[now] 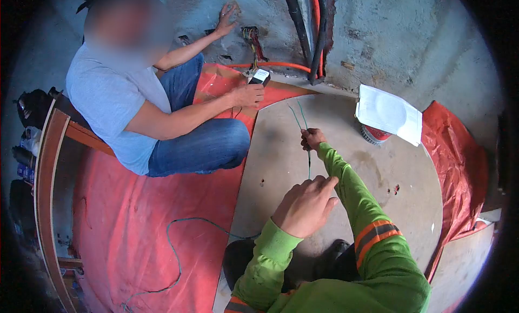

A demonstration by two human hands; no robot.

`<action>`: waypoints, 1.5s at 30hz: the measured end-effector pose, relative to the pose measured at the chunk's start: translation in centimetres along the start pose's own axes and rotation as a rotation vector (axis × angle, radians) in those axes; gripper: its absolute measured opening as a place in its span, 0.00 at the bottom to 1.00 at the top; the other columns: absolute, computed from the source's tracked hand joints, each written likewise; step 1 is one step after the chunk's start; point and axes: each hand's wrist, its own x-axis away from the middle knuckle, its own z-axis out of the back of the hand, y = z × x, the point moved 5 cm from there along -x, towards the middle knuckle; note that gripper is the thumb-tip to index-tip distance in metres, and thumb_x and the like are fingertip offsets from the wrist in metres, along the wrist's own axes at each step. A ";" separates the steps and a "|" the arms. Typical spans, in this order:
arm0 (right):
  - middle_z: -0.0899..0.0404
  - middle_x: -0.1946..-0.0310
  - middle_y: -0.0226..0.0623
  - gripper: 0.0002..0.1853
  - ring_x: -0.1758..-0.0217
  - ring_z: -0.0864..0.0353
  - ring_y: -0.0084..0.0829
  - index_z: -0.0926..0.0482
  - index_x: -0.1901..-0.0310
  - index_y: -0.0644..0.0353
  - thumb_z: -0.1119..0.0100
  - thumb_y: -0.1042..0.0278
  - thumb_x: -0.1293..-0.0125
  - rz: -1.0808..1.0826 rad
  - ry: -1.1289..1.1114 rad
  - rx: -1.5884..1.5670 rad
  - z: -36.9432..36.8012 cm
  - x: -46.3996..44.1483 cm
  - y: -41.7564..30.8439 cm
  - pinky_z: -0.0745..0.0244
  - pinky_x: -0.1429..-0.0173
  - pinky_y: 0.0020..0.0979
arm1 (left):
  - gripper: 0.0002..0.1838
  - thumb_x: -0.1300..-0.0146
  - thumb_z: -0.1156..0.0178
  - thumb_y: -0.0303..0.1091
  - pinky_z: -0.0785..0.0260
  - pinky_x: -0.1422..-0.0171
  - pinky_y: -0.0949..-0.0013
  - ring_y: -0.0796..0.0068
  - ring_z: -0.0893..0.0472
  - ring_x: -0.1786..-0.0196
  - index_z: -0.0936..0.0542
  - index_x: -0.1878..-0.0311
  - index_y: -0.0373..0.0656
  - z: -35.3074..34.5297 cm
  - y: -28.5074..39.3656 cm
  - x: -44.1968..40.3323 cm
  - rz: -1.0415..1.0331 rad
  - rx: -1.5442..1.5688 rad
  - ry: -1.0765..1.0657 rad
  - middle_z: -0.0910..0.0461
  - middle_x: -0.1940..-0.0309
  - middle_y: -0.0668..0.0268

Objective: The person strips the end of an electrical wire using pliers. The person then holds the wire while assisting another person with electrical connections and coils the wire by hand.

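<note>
My right hand [313, 138], reached out over the brown board, is closed around a thin green wire [309, 164]. Two loose wire ends fork out beyond its fingers toward the wall. Closer to me, my left hand [305, 205] has its fingers curled at the lower stretch of the same wire, its back toward the camera. The exact grip is hidden by the knuckles. From under my left arm the wire trails left across the red sheet [135, 221] in a loose curve. Both my sleeves are bright green with orange and grey bands.
A co-worker [130, 97] sits at left, one hand on the wall, the other holding a small black box with a white label [260, 77]. Wires hang from a wall opening [251, 35]. Papers [390, 113] lie on a bucket [373, 135] at right. A wooden frame [46, 189] stands left.
</note>
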 end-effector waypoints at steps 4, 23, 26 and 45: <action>0.22 0.81 0.39 0.18 0.84 0.21 0.31 0.24 0.66 0.67 0.45 0.56 0.32 0.005 -0.005 -0.006 0.0 0.6 -0.4 0.23 0.79 0.32 | 0.18 0.36 0.44 0.36 0.29 0.55 0.52 0.50 0.22 0.58 0.30 0.45 0.41 0.0 0.2 0.0 0.013 -0.007 0.005 0.23 0.58 0.53; 0.22 0.81 0.37 0.17 0.84 0.22 0.29 0.23 0.65 0.68 0.44 0.57 0.32 -0.002 0.001 -0.018 -0.4 0.8 -0.7 0.24 0.79 0.30 | 0.17 0.36 0.44 0.35 0.30 0.56 0.52 0.49 0.22 0.59 0.30 0.47 0.41 0.1 0.2 -0.2 0.009 0.015 0.015 0.24 0.59 0.53; 0.21 0.80 0.38 0.18 0.84 0.21 0.30 0.24 0.65 0.67 0.45 0.56 0.32 0.002 -0.004 -0.009 -0.5 0.7 -0.5 0.24 0.79 0.30 | 0.17 0.36 0.44 0.35 0.30 0.56 0.52 0.49 0.22 0.59 0.30 0.46 0.41 0.1 0.1 -0.1 0.003 0.011 0.023 0.24 0.59 0.53; 0.21 0.81 0.38 0.18 0.84 0.21 0.30 0.24 0.66 0.66 0.47 0.56 0.31 0.024 0.000 0.013 -0.5 0.4 -0.6 0.25 0.79 0.30 | 0.18 0.36 0.44 0.35 0.30 0.54 0.53 0.50 0.22 0.56 0.31 0.45 0.39 0.1 0.0 -0.1 0.017 -0.005 0.001 0.24 0.56 0.53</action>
